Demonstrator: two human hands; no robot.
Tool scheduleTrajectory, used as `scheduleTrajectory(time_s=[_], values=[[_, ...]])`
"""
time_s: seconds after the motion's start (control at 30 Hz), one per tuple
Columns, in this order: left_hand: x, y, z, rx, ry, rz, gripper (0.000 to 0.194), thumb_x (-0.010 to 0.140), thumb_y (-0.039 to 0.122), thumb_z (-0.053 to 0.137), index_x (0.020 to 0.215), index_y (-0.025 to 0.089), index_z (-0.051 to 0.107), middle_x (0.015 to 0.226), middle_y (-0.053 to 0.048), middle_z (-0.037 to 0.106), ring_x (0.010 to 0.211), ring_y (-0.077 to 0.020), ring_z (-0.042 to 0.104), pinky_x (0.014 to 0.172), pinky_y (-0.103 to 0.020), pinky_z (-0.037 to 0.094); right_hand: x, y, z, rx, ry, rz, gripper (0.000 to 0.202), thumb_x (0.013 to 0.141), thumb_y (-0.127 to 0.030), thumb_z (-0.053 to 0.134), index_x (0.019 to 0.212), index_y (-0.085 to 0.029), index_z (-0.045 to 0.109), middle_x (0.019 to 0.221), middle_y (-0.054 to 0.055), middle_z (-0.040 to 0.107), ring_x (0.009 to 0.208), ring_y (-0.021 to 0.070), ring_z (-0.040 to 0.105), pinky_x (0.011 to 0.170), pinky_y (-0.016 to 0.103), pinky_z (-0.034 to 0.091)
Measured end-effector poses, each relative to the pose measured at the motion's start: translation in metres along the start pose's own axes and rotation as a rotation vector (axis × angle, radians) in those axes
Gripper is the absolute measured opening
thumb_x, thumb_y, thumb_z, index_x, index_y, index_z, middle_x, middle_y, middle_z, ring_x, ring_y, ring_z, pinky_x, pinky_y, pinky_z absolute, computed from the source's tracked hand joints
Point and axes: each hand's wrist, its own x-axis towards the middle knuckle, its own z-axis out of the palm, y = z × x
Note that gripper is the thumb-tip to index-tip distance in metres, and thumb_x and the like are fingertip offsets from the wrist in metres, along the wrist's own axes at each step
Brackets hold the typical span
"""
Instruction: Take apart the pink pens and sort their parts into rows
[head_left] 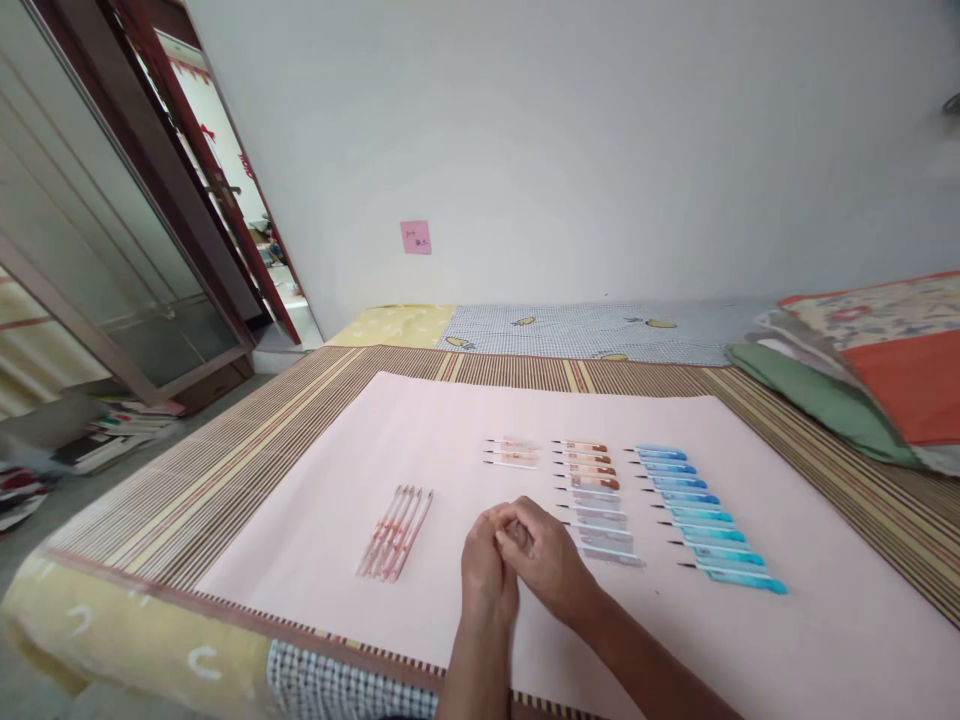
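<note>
My left hand (486,565) and my right hand (541,552) are pressed together above the near middle of a pink sheet (315,540). Both have their fingers closed, and whatever is between them, if anything, is hidden. To their left lies a slanted group of several clear pens with pinkish markings (395,535). Just beyond them are a few slim pale pieces with dark tips (514,454). Close on the right runs a column of brown and greyish clear pens with dark pointed tips (596,500). Farther right is a slanting column of blue and turquoise pens (705,515).
Under the sheet is a striped mat (187,480) on a bed with patterned bedding (570,330). Folded cloths, one green (817,400), are piled at the right edge. A pink note (415,237) is stuck to the white wall. A glass-panelled door (97,200) stands at the left.
</note>
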Motion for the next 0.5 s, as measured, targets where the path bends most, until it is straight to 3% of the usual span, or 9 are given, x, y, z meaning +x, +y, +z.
scheduleTrajectory(time_s=[0.17,0.23,0.37,0.5], values=[[0.001,0.001,0.0,0.167,0.049,0.026,0.02,0.081,0.025,0.072,0.096,0.012,0.068,0.096,-0.015,0.075,0.064,-0.0159,0.068,0.05,-0.023,0.045,0.033,0.013,-0.024,-0.261,0.044,0.067,0.013,0.094,-0.027,0.055,0.082,-0.023,0.058,0.081,-0.001,0.065,0.066,0.0143,0.055,0.066,0.026,0.042],[0.002,0.001,-0.001,0.182,0.071,0.008,0.02,0.083,0.024,0.071,0.098,0.012,0.067,0.102,-0.017,0.075,0.063,-0.0154,0.069,0.049,-0.023,0.045,0.047,0.02,-0.032,-0.441,0.015,0.054,0.012,0.094,-0.023,0.052,0.084,-0.022,0.059,0.087,0.001,0.067,0.075,0.0159,0.059,0.071,0.027,0.042],[0.003,0.001,-0.001,0.14,0.106,-0.008,0.017,0.082,0.022,0.071,0.095,0.011,0.066,0.094,-0.015,0.075,0.059,-0.0136,0.068,0.048,-0.021,0.044,0.066,0.033,-0.034,-0.823,-0.142,0.07,0.015,0.093,-0.013,0.051,0.095,-0.018,0.065,0.102,0.008,0.069,0.091,0.0213,0.063,0.08,0.03,0.039],[0.001,0.002,0.0,0.109,0.121,-0.016,0.016,0.082,0.019,0.07,0.095,0.01,0.067,0.091,-0.015,0.075,0.058,-0.0129,0.066,0.048,-0.021,0.042,0.073,0.044,-0.026,-0.969,-0.245,0.056,0.022,0.093,-0.009,0.051,0.106,-0.016,0.066,0.111,0.012,0.069,0.102,0.0247,0.063,0.088,0.033,0.037]])
